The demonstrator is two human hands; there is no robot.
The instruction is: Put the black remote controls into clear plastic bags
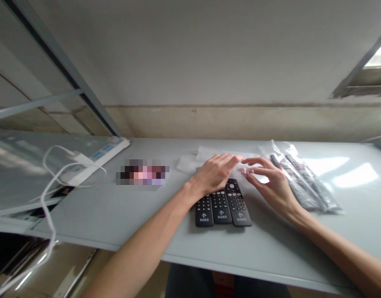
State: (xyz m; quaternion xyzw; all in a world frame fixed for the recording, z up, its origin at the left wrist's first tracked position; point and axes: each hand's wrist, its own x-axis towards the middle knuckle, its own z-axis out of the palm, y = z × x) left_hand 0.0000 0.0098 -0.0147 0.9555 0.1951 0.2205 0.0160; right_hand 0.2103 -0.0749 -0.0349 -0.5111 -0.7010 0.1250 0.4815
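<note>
Three black remote controls (pixel 239 207) lie side by side on the grey table, their upper ends partly covered by my left hand (pixel 216 171). That hand's fingers are bent together, with their tips meeting my right hand's fingertips at a clear plastic bag (pixel 212 153). My right hand (pixel 269 177) pinches thin clear plastic between thumb and fingers, just above and right of the remotes. Much of the plastic is hidden behind my left hand. Right of my right hand, more remotes (pixel 302 182) lie in clear plastic bags.
A white power strip (pixel 99 159) with a plug and a looping white cable (pixel 47 207) occupies the table's left side. Nearer the middle lies a pixelated flat item (pixel 143 174). A wall runs behind the grey table (pixel 184 244), and a metal frame (pixel 85 97) rises at left.
</note>
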